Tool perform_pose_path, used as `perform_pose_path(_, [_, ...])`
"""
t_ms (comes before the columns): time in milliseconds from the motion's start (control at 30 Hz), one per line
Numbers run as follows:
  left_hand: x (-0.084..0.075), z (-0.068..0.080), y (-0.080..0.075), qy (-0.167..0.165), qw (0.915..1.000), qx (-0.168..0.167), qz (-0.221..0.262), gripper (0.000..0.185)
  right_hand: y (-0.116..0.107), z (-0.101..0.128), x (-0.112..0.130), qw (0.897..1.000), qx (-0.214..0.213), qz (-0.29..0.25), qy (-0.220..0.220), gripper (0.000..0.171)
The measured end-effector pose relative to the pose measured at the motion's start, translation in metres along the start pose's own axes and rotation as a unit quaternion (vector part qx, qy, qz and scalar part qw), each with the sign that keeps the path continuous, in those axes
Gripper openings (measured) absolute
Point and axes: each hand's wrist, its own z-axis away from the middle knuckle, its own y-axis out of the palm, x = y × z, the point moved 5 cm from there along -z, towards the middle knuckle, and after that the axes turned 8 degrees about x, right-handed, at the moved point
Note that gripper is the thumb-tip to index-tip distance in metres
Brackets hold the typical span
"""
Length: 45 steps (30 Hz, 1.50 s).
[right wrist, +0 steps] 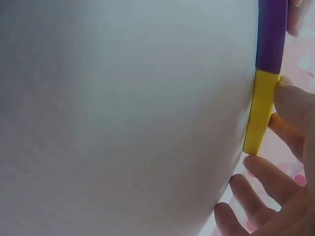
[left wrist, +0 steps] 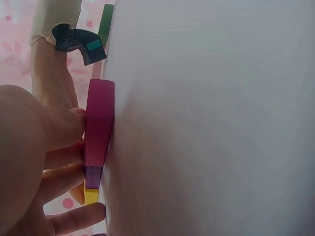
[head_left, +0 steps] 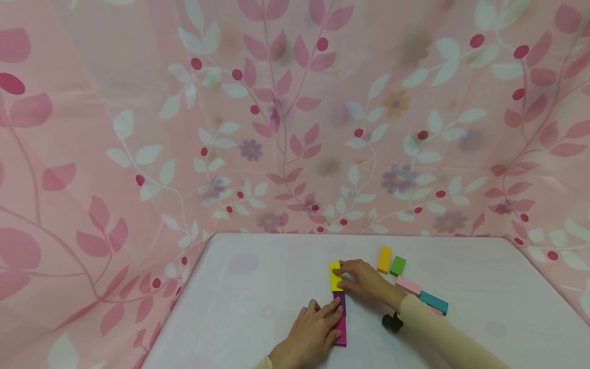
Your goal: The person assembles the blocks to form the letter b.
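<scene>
3 blocks lie end to end in 1 row on the white table (head_left: 258, 287), running from near to far: a magenta block (head_left: 341, 332) nearest, a purple block (head_left: 342, 301) in the middle and a yellow block (head_left: 335, 277) farthest. The row sits near the middle of the table, slightly toward the near edge.

The left hand (head_left: 311, 333) lies against the left side of the magenta block, its straight fingers resting on and beside the magenta and purple blocks; the left wrist view shows the fingers (left wrist: 64, 152) pressed flat along the magenta block's long side, not curled round it. The right hand (head_left: 364, 281) reaches in from the right, with its fingers on the yellow block; the right wrist view shows a fingertip (right wrist: 288, 96) touching that block's side, the other fingers spread and loose below it. The 2 hands are close together, each on its own end of the row.

To the right of the row lie 4 loose blocks: an orange block (head_left: 384, 259) and a green block (head_left: 398, 266) side by side at the far end, then a pink block (head_left: 408, 285) and a teal block (head_left: 434, 302) nearer, beside the right forearm. A black band (head_left: 392, 322) sits at the right wrist. A pink leaf-patterned cloth (head_left: 295, 118) hangs behind and around the table.
</scene>
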Motion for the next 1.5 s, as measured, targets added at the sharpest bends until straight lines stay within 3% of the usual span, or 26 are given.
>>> perform_pose_path(333, [-0.002, -0.001, 0.0, 0.004, 1.0, -0.002, 0.0, 0.046, 0.0, 0.0, -0.002, 1.0, 0.011, 0.003, -0.026, 0.031])
perform_pose_path(600, [-0.001, -0.004, 0.005, 0.0, 0.9999, 0.011, 0.003, 0.047, -0.003, 0.001, -0.002, 1.0, 0.01, 0.013, -0.02, 0.032])
perform_pose_path(1100, [-0.001, -0.001, 0.0, -0.007, 0.9997, 0.019, 0.011, 0.047, -0.001, 0.002, -0.001, 1.0, 0.014, 0.009, -0.015, 0.035])
perform_pose_path(1333, [-0.001, 0.0, -0.002, -0.007, 0.9998, 0.013, 0.012, 0.047, -0.002, 0.005, -0.003, 1.0, 0.011, 0.026, -0.007, 0.044])
perform_pose_path(1500, [0.0, 0.0, -0.001, -0.009, 0.9996, 0.02, 0.019, 0.047, -0.014, 0.012, -0.014, 0.998, -0.017, 0.06, 0.019, 0.053])
